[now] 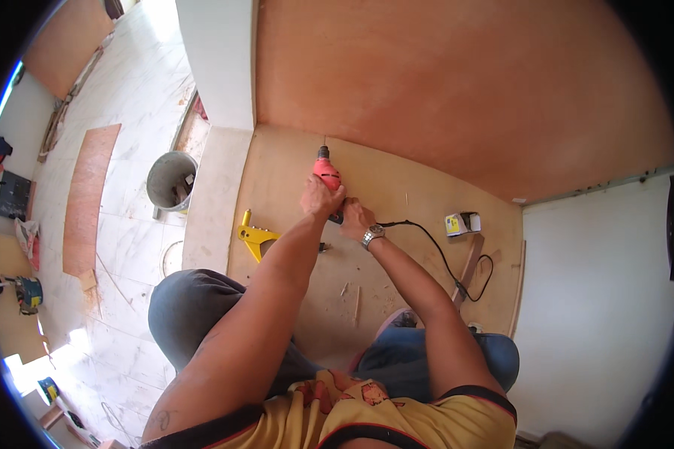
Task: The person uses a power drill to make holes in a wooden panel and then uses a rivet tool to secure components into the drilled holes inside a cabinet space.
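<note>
A red corded power drill (326, 173) is held in both of my hands, pointing away from me. Its thin bit reaches the lower edge of the upright brown plywood panel (457, 75); whether it has entered the wood I cannot tell. My left hand (322, 196) is wrapped round the drill's body. Behind it my right hand (357, 218), with a metal watch on the wrist, grips the handle, which is mostly hidden. The black cord (434, 247) runs off to the right. Left of my left forearm lies a yellow hand riveter (256, 236), partly covered by the arm.
I crouch on a pale plywood base (382, 262) strewn with wood splinters. A small yellow-and-white box (463, 224) and a wooden strip (468, 269) lie right. A grey bucket (171, 182) and a long plywood offcut (90, 198) are on the tiled floor left. White walls stand either side.
</note>
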`<action>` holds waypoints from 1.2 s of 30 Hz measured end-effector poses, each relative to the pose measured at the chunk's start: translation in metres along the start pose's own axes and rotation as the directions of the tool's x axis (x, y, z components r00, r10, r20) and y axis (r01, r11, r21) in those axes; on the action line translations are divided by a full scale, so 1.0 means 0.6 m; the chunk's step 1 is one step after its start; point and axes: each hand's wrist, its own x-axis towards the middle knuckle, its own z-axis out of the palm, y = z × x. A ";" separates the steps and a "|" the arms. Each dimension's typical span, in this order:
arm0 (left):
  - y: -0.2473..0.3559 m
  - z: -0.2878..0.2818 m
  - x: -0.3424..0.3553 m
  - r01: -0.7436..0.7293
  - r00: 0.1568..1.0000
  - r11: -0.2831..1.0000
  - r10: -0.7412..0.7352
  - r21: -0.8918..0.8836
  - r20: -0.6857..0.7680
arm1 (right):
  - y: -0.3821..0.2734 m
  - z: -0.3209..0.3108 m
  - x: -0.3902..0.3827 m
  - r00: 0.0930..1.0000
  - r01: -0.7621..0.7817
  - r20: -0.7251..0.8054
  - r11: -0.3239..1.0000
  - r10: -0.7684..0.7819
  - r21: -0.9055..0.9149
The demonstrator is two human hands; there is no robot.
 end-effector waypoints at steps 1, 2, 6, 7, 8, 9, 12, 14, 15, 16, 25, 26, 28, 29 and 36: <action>-0.003 -0.002 0.000 -0.027 0.998 1.000 0.027 -0.002 -0.054 | -0.006 0.000 0.003 1.000 -0.015 0.013 1.000 0.015 -0.001; -0.007 -0.005 0.001 -0.052 0.993 0.999 0.051 -0.001 -0.109 | -0.012 0.001 0.006 0.999 -0.028 0.025 1.000 0.028 -0.001; 0.017 -0.006 -0.013 0.006 0.998 0.999 -0.004 -0.034 0.061 | 0.020 0.014 -0.002 0.997 -0.070 0.023 0.997 0.071 -0.021; 0.012 -0.003 -0.009 -0.029 1.000 0.999 0.030 -0.044 0.007 | 0.019 0.016 0.000 0.998 -0.024 -0.053 1.000 0.024 0.016; 0.009 0.000 -0.005 -0.066 0.997 0.996 0.064 -0.051 -0.046 | 0.019 0.018 0.003 0.991 0.024 -0.131 0.999 -0.017 0.048; 0.005 0.001 0.002 -0.064 0.997 0.997 0.062 -0.047 -0.041 | 0.018 0.020 0.009 0.992 0.021 -0.126 0.998 -0.014 0.052; -0.010 0.000 0.008 -0.034 0.998 0.998 0.032 -0.047 -0.055 | -0.002 0.015 0.012 0.999 -0.031 -0.033 0.999 0.031 0.015; -0.001 -0.005 0.007 -0.023 1.000 1.000 0.023 -0.020 -0.010 | 0.003 0.009 0.009 0.998 -0.058 -0.016 0.998 0.058 0.037; 0.002 -0.008 0.005 -0.022 1.000 1.000 0.022 -0.015 -0.016 | 0.001 0.008 0.007 0.998 -0.052 -0.018 0.998 0.053 0.043; 0.005 -0.009 0.003 -0.015 1.000 1.000 0.015 -0.004 -0.005 | 0.001 0.009 0.004 0.998 -0.047 -0.045 0.998 0.049 0.050; 0.012 -0.011 0.015 0.005 1.000 1.000 -0.005 0.003 0.028 | 0.001 -0.003 0.009 0.997 -0.049 -0.053 0.995 0.053 0.085; 0.011 -0.012 0.023 0.001 1.000 1.000 -0.001 -0.014 0.022 | -0.001 -0.007 0.014 0.997 -0.049 -0.060 0.995 0.054 0.086; 0.013 -0.018 0.040 -0.034 0.999 0.999 0.034 -0.017 -0.007 | -0.004 -0.012 0.030 0.995 -0.053 -0.078 0.996 0.059 0.078; 0.018 -0.018 0.044 -0.065 0.997 0.998 0.064 -0.020 -0.033 | -0.002 -0.014 0.035 0.994 -0.057 -0.091 0.996 0.063 0.069; 0.010 -0.015 0.056 -0.063 0.998 0.998 0.063 -0.012 -0.023 | -0.019 -0.033 0.036 0.996 -0.081 -0.032 0.996 0.083 0.046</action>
